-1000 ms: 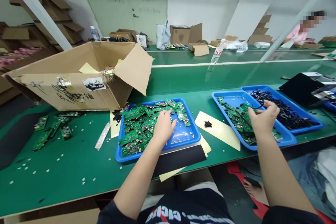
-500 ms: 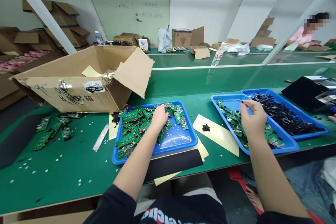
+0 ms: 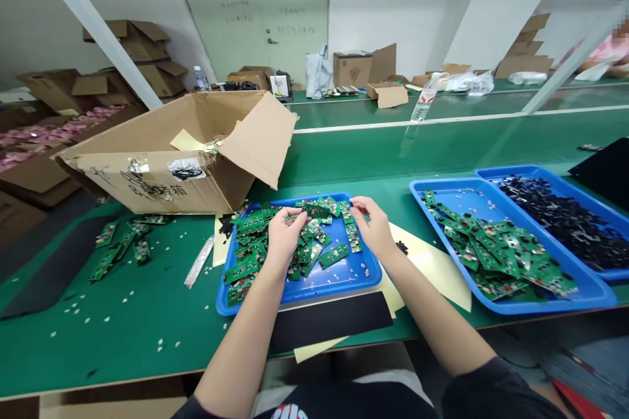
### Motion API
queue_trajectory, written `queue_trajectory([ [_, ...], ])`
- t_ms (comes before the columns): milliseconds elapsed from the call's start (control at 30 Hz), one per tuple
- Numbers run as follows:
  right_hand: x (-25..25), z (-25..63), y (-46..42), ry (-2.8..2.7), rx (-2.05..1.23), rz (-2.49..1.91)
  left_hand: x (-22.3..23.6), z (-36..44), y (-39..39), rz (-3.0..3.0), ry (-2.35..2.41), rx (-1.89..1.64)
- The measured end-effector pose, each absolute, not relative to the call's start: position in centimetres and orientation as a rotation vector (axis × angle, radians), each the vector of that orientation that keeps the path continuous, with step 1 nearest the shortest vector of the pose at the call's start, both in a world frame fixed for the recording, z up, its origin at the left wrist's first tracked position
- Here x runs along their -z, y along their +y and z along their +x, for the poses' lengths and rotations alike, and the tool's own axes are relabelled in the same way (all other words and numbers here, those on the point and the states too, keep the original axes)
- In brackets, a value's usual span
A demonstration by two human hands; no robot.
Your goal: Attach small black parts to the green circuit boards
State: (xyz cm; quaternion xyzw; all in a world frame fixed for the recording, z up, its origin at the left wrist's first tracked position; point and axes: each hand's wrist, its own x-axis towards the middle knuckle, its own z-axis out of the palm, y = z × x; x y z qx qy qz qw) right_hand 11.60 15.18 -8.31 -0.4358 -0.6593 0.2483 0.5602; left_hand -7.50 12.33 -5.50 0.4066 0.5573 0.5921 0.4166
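Both hands hover over the middle blue tray (image 3: 344, 278), which holds a heap of green circuit boards (image 3: 255, 245). My left hand (image 3: 284, 237) grips one green circuit board (image 3: 310, 210) lifted slightly above the heap. My right hand (image 3: 376, 226) is close beside it, fingertips pinched together at the board's right end. Whether they hold anything is too small to see.
Right of me are a blue tray of green boards (image 3: 452, 193) and a blue tray of black parts (image 3: 540, 173). An open cardboard box (image 3: 162, 157) lies behind the middle tray. Loose boards (image 3: 120, 245) lie at the left. A water bottle (image 3: 423, 101) stands farther back.
My right hand left the right-hand tray of boards and moved left to the middle tray, meeting my left hand. My left hand lifted a board from the heap. The view shifted right.
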Motion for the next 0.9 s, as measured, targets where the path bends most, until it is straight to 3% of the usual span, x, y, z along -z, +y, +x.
queue_trajectory([
  [233, 9.3, 11.2, 14.6, -1.456, -0.834, -0.946, 5.2, -5.6, 11.7, 0.803, 1.191, -1.485],
  [900, 9.3, 11.8, 13.2, -1.425, -1.097, -1.048, 6.7, -4.0, 10.4, 0.563, 1.045, -1.272],
])
